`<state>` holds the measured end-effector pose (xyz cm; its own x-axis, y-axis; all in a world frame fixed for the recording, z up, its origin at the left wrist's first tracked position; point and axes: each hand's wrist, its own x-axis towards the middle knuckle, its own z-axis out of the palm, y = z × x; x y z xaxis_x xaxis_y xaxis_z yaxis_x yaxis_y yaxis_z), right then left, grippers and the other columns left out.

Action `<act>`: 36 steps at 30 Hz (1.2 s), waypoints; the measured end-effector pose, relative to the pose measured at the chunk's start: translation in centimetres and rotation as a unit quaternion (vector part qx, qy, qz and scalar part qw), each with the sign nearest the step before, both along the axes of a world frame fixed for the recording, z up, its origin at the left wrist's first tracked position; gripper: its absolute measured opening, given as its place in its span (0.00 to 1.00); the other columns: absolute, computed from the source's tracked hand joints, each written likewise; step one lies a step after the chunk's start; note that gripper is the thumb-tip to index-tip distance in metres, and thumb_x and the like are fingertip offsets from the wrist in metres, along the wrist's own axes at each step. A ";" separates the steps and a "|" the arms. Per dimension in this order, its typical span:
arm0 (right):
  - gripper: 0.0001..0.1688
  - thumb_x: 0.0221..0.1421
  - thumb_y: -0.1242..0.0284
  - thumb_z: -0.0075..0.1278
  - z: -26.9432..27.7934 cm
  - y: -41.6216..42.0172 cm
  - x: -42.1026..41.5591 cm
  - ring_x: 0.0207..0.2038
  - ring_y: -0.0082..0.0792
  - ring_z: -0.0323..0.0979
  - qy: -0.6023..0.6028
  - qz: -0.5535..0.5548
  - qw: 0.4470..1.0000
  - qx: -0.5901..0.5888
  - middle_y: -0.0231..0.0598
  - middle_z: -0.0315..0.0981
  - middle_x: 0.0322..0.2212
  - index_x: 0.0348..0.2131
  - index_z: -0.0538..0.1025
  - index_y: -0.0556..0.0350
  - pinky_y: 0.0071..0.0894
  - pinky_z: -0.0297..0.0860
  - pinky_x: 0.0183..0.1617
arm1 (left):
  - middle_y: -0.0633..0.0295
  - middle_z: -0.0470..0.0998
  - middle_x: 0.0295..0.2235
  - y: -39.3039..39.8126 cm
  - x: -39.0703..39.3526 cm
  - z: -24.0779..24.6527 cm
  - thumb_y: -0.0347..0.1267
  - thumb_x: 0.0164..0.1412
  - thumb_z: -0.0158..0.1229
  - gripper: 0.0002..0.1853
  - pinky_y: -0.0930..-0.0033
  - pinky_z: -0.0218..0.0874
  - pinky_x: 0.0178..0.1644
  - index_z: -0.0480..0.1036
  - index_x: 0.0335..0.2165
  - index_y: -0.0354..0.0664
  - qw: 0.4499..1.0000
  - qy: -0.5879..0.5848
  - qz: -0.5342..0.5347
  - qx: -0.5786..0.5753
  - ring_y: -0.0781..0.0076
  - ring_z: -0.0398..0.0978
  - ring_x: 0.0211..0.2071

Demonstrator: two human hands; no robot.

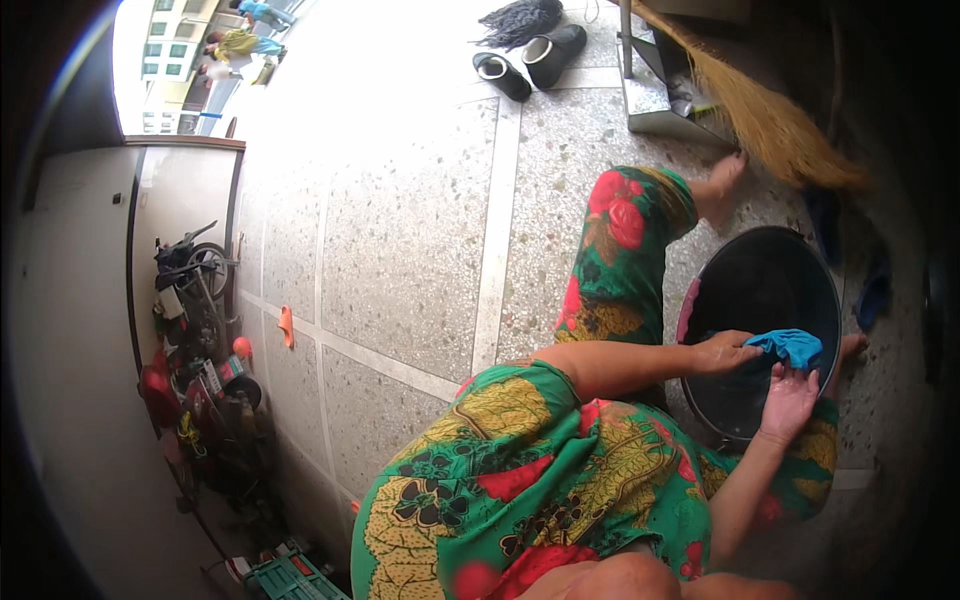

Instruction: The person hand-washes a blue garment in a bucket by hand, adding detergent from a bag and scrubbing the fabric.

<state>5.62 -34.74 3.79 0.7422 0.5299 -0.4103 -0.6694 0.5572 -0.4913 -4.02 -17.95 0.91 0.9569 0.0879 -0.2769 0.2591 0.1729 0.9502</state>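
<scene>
A dark round basin (757, 259) with a pink patch on its rim stands between the person's legs. My left hand (724, 352) grips the left end of a bright blue cloth (791, 345) held over the basin. At the cloth's lower right edge is my right hand (793, 401), palm showing and fingers apart, seemingly touching the cloth. Both hands look wet. What lies inside the dark basin is hard to make out.
A straw broom (772, 112) leans over a metal dustpan (664, 116) near a bare foot. Black boots (551, 56) and a dark mop head (517, 22) lie farther off. An orange slipper (286, 326) and parked motorcycles (206, 390) are at left. People (244, 45) are outside.
</scene>
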 end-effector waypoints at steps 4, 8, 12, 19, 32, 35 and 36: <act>0.27 0.54 0.69 0.42 2.0 2.4 -2.9 0.47 0.29 0.61 -0.160 0.201 0.897 -0.360 0.39 0.62 0.48 0.53 0.60 0.54 0.26 0.57 0.47 | 0.67 0.68 0.27 -1.2 0.0 -0.4 0.46 0.61 0.42 0.21 0.72 0.58 0.36 0.67 0.33 0.37 0.988 0.015 0.099 -0.116 0.80 0.63 0.30; 0.27 0.51 0.78 0.43 -3.8 0.8 -4.3 0.49 0.32 0.60 -0.292 0.281 0.826 -0.393 0.42 0.62 0.46 0.52 0.58 0.66 0.27 0.55 0.53 | 0.69 0.67 0.27 -1.1 0.5 -1.8 0.45 0.61 0.42 0.18 0.74 0.57 0.36 0.67 0.33 0.41 0.984 0.014 0.097 -0.149 0.81 0.62 0.30; 0.28 0.48 0.80 0.42 -4.2 0.5 -3.8 0.47 0.33 0.62 -0.292 0.258 0.839 -0.380 0.45 0.63 0.45 0.50 0.59 0.67 0.28 0.55 0.53 | 0.71 0.67 0.27 -0.7 0.5 -0.3 0.42 0.60 0.44 0.15 0.75 0.57 0.36 0.67 0.33 0.41 0.987 0.043 0.036 -0.149 0.82 0.62 0.31; 0.24 0.48 0.74 0.49 -3.9 0.4 -4.4 0.39 0.30 0.67 -0.319 0.389 0.725 -0.470 0.43 0.70 0.36 0.45 0.64 0.64 0.28 0.62 0.45 | 0.71 0.68 0.28 -1.3 0.5 -2.8 0.35 0.57 0.49 0.09 0.75 0.58 0.37 0.67 0.34 0.41 0.987 0.022 0.045 -0.153 0.83 0.63 0.32; 0.16 0.48 0.71 0.50 -6.2 -0.1 -4.3 0.31 0.33 0.67 -0.371 0.310 0.767 -0.422 0.48 0.69 0.28 0.35 0.68 0.65 0.32 0.63 0.37 | 0.68 0.69 0.23 -1.2 0.6 -1.7 0.30 0.54 0.52 0.06 0.73 0.60 0.33 0.67 0.29 0.38 0.996 0.035 0.057 -0.058 0.82 0.65 0.28; 0.15 0.48 0.71 0.50 -6.8 -0.1 -4.6 0.31 0.34 0.66 -0.459 0.312 0.703 -0.445 0.48 0.68 0.28 0.34 0.68 0.65 0.32 0.62 0.37 | 0.70 0.68 0.23 -1.8 0.0 -3.2 0.31 0.54 0.52 0.06 0.72 0.59 0.32 0.67 0.28 0.38 0.987 0.052 0.146 -0.051 0.83 0.63 0.28; 0.15 0.50 0.71 0.48 -6.9 -0.1 -4.4 0.33 0.32 0.66 -0.456 0.331 0.693 -0.449 0.46 0.69 0.29 0.36 0.68 0.65 0.31 0.62 0.38 | 0.70 0.68 0.22 -1.9 0.2 -3.4 0.31 0.54 0.52 0.06 0.72 0.59 0.32 0.67 0.27 0.38 0.983 0.052 0.171 -0.051 0.83 0.63 0.27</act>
<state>1.22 -34.86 -3.09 0.6258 0.7135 -0.3152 0.1861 -0.5290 -0.8279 -3.81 -19.86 -2.46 0.8422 0.3661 -0.3958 0.2647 0.3588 0.8951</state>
